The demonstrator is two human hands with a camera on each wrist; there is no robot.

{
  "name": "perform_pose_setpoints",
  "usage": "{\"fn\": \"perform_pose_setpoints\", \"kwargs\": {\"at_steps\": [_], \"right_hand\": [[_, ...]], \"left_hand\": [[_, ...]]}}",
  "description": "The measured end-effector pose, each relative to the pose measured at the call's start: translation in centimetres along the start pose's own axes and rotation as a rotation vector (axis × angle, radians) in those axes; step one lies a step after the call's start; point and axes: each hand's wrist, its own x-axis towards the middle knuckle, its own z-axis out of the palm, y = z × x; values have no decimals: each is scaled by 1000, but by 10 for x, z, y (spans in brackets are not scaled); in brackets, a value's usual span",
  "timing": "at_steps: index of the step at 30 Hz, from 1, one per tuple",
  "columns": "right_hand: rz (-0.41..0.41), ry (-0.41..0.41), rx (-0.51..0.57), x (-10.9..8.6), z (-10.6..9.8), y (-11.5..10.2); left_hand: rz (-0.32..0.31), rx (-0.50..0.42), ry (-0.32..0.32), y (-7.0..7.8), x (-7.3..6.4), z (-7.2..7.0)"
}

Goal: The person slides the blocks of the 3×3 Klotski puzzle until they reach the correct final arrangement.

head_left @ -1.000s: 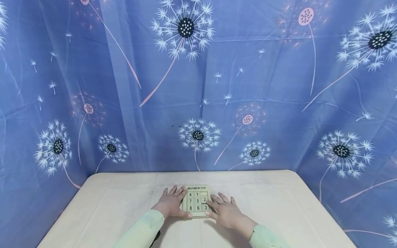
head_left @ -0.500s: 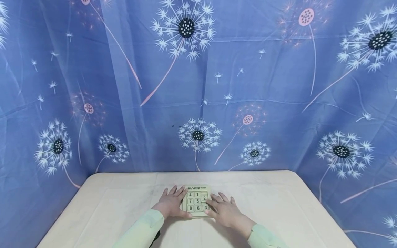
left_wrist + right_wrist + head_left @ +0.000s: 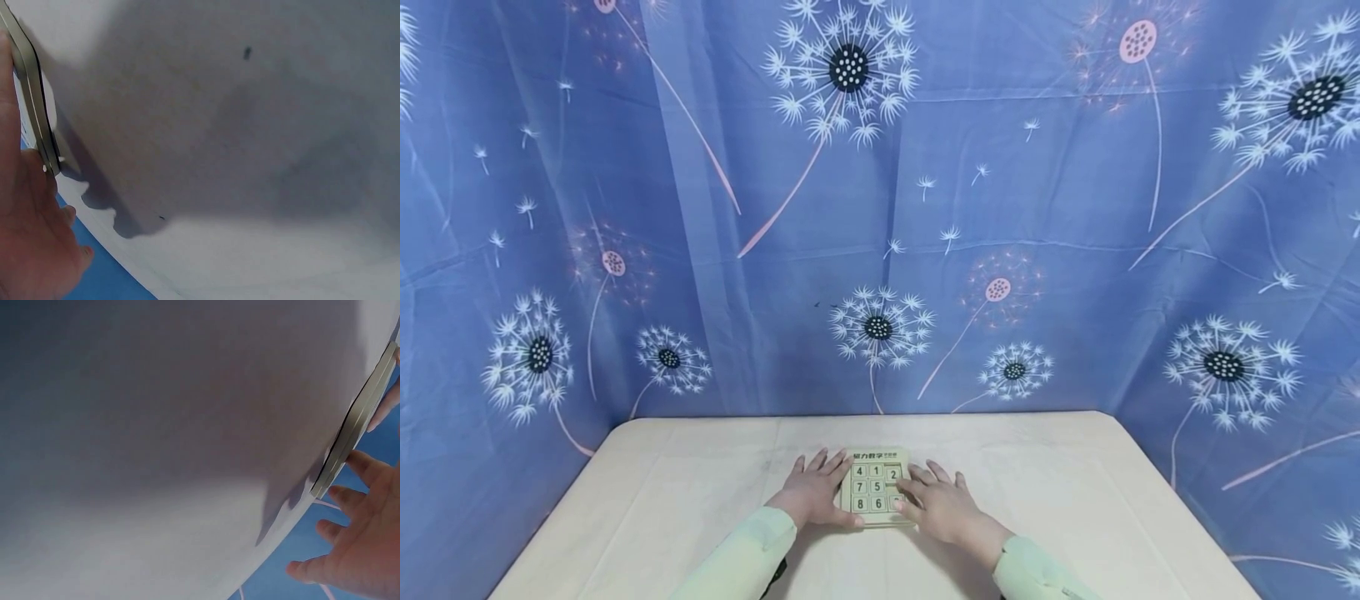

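The number sliding puzzle [image 3: 880,520] lies flat on the desk [image 3: 1037,467] between the two hands, its long axis running near to far. The left hand [image 3: 815,492], fingers straight and spread, rests along its left edge, thumb at the near left corner. The right hand [image 3: 951,504], loosely spread and gripping nothing, is nearer the right column: its index fingertip is just by the "2" tile [image 3: 893,474], its thumb partly covering the tile nearest in that column.

1. In the head view, the bench [image 3: 1037,475] is lit evenly.
2. Both wrist views are dimmer, crossed by broad, soft-edged shadows [image 3: 206,156].
3. Small print [image 3: 891,455] on the puzzle board [image 3: 880,519] is blurred.
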Motion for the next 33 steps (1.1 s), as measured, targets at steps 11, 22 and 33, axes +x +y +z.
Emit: {"fn": "perform_pose_setpoints", "kwargs": {"at_steps": [11,22,33], "right_hand": [[39,-21,-5,7,2,2],[25,-10,-12,9,1,5],[-12,-4,-28,12,2,9]], "left_hand": [[-3,-1,-11,3,-2,-4],[-3,-3,-15,4,-5,-6],[-3,-10,-9,2,-3,-3]]}}
